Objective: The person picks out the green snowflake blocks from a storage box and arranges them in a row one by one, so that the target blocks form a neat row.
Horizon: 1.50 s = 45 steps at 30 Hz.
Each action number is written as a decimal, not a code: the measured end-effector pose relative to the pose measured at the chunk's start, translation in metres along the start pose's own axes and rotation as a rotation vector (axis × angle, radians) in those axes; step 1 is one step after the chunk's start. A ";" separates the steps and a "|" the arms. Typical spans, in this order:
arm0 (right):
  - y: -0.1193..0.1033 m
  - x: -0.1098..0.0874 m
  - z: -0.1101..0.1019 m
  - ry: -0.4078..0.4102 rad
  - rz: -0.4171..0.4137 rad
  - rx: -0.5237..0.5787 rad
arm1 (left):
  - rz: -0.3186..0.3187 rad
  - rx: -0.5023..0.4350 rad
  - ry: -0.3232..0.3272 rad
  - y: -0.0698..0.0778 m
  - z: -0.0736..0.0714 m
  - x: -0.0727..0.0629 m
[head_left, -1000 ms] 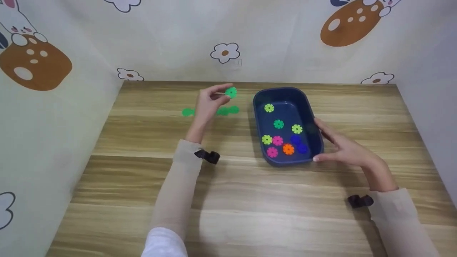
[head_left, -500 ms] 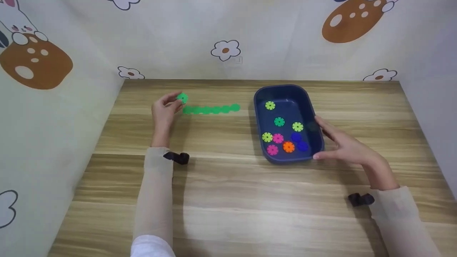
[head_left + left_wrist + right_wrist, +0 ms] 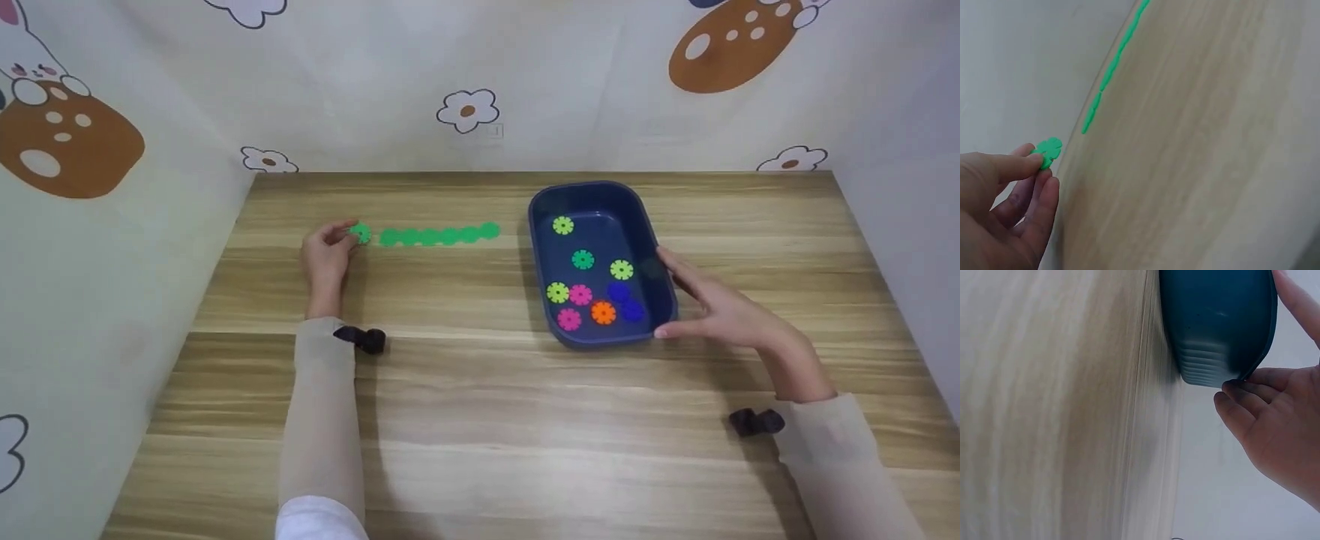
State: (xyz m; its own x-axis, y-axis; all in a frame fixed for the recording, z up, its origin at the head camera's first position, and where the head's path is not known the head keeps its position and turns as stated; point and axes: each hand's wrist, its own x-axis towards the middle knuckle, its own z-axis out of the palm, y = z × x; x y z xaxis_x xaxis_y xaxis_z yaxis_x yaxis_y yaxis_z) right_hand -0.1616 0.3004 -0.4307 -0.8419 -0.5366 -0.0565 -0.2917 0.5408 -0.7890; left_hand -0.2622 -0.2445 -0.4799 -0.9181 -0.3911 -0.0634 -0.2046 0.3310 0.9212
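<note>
My left hand (image 3: 326, 262) pinches a green notched disc (image 3: 361, 233) between thumb and fingers, just left of a row of joined green discs (image 3: 429, 238) lying on the table. In the left wrist view the held disc (image 3: 1049, 151) is tilted, its lower part hidden by the thumb, and stands apart from the row's near end (image 3: 1088, 118). My right hand (image 3: 724, 311) grips the right side of a dark blue plastic bin (image 3: 600, 234), thumb at the front corner and fingers along the outer wall. In the right wrist view the fingertips (image 3: 1235, 410) lie against the bin's outside.
Inside the bin are loose notched discs: yellow-green (image 3: 563, 226), green (image 3: 583, 259), pink (image 3: 569, 319), orange (image 3: 603, 313) and blue (image 3: 632, 310). The wood-grain table (image 3: 480, 420) ends at a patterned wall cloth (image 3: 585, 97) behind and at both sides.
My left hand has carried the green disc leftward from above the row's right end, then lowered it toward the table beside the row's left end. The right hand stays on the bin.
</note>
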 end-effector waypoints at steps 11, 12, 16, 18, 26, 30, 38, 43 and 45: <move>0.002 -0.001 0.001 -0.025 0.005 0.060 | -0.015 0.323 -0.027 0.007 0.002 -0.003; 0.002 -0.001 0.001 -0.023 0.012 0.057 | -0.011 0.335 -0.024 0.007 0.003 -0.002; 0.002 -0.001 0.000 -0.024 0.037 0.055 | -0.005 0.356 -0.030 0.009 0.006 -0.002; 0.002 -0.002 0.000 -0.023 0.039 0.055 | 0.000 0.355 -0.038 0.010 0.008 -0.003; 0.001 -0.001 0.000 -0.014 0.036 0.043 | 0.015 0.344 -0.034 0.010 0.011 -0.003; 0.000 0.000 0.000 -0.013 0.027 0.034 | 0.030 0.343 -0.039 0.008 0.009 -0.002; 0.001 -0.001 0.002 -0.014 0.012 0.034 | 0.032 0.202 0.016 0.006 0.004 -0.001; 0.000 -0.001 0.001 -0.012 0.036 0.031 | 0.038 0.153 0.068 0.017 0.001 -0.006; 0.000 -0.001 0.001 -0.012 0.052 0.035 | 0.041 0.110 0.065 0.026 0.002 -0.009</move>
State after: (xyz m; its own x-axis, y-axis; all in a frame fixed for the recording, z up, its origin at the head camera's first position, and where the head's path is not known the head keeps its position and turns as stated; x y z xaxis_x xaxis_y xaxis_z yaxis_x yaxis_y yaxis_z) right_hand -0.1604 0.3004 -0.4314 -0.8501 -0.5161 -0.1049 -0.2317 0.5454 -0.8055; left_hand -0.2602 -0.2309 -0.4566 -0.9032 -0.4293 0.0016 -0.2070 0.4388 0.8744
